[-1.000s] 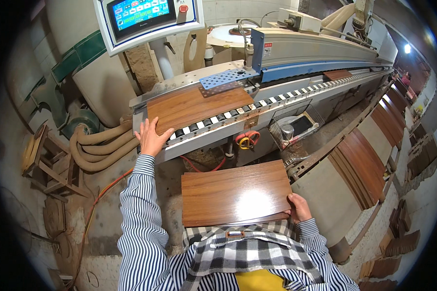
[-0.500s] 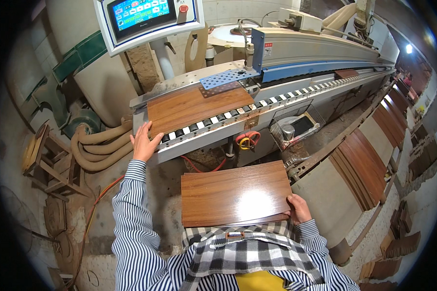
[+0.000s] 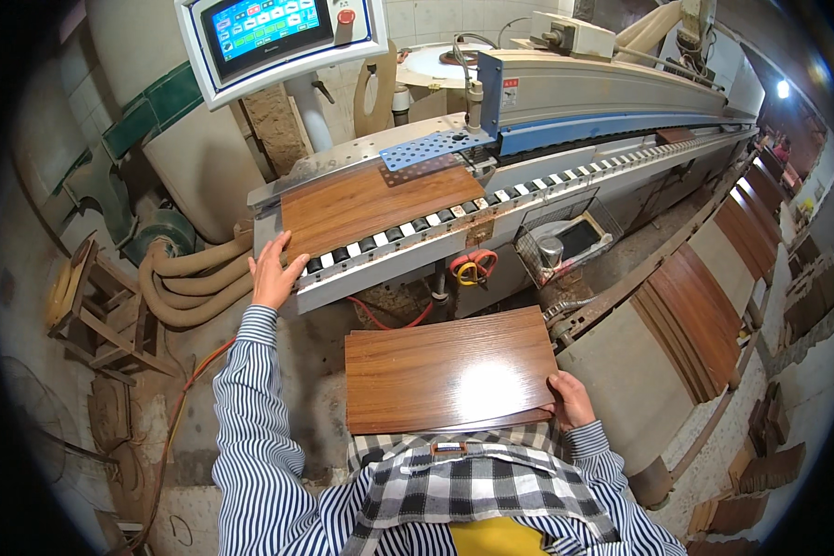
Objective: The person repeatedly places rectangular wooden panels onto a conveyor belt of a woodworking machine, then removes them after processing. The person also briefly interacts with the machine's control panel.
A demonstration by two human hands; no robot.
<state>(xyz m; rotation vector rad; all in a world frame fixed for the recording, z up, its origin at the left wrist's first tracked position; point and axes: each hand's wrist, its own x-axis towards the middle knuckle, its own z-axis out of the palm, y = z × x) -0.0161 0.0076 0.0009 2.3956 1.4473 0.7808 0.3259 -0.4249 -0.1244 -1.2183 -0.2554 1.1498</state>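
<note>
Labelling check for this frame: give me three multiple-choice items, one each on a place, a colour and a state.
1. Where does the left hand rest?
A. on the touchscreen
B. at the near end of the machine's roller bed, beside the wood panel on the machine
C. on the stool

2. What colour is the perforated plate over that panel?
A. blue
B. red
C. yellow

3. How is the wood panel near the body held?
A. lying on the floor
B. clamped in the machine
C. gripped at its near right corner by the right hand

Key: B, fingers lie at the bed's end; A, plate is plainly blue; C, fingers wrap that corner.
</note>
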